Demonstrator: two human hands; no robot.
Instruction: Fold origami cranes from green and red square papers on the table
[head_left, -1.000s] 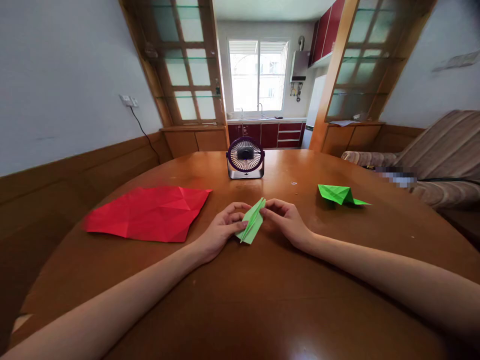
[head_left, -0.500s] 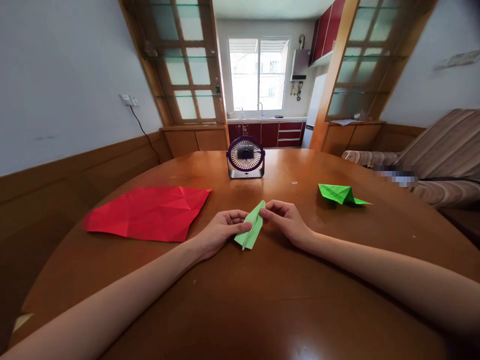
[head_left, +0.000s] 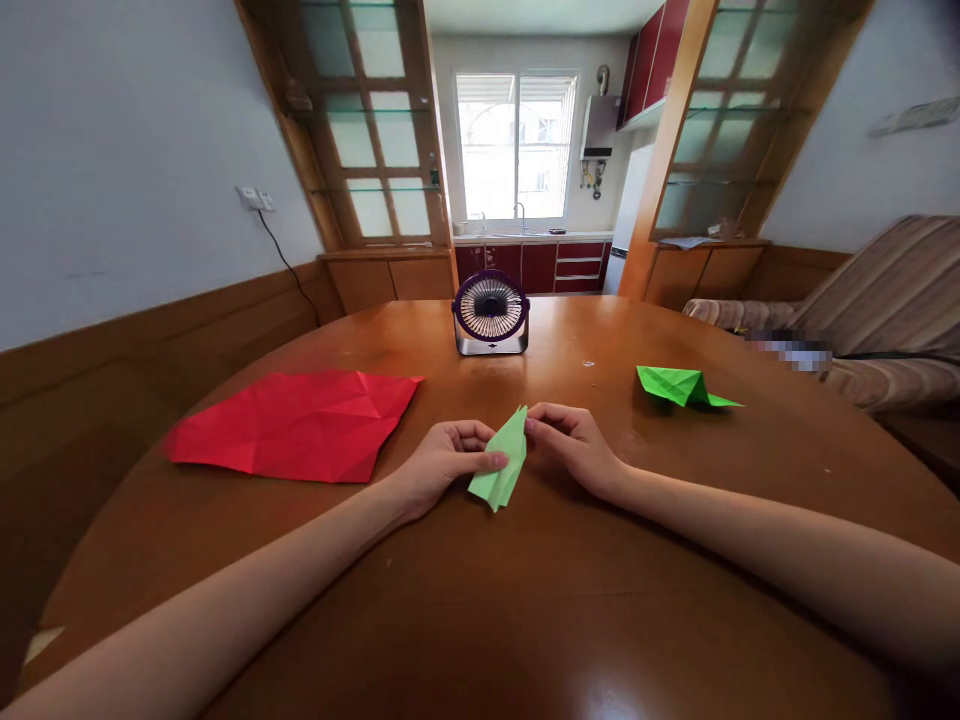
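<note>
A narrow, pointed fold of light green paper (head_left: pixel 504 462) lies on the brown wooden table (head_left: pixel 525 600) between my hands. My left hand (head_left: pixel 442 460) pinches its left edge with thumb and fingers. My right hand (head_left: pixel 574 445) grips its upper tip from the right. Both forearms rest on the table.
A creased red paper sheet (head_left: pixel 300 425) lies flat at the left. A brighter green folded paper piece (head_left: pixel 679 387) sits at the right. A small purple desk fan (head_left: pixel 490 313) stands at the far middle of the table. A striped sofa (head_left: pixel 877 310) is at the right.
The light green paper has been pressed flatter and turned slightly, its lower tip now nearer me. Both hands have shifted only a little.
</note>
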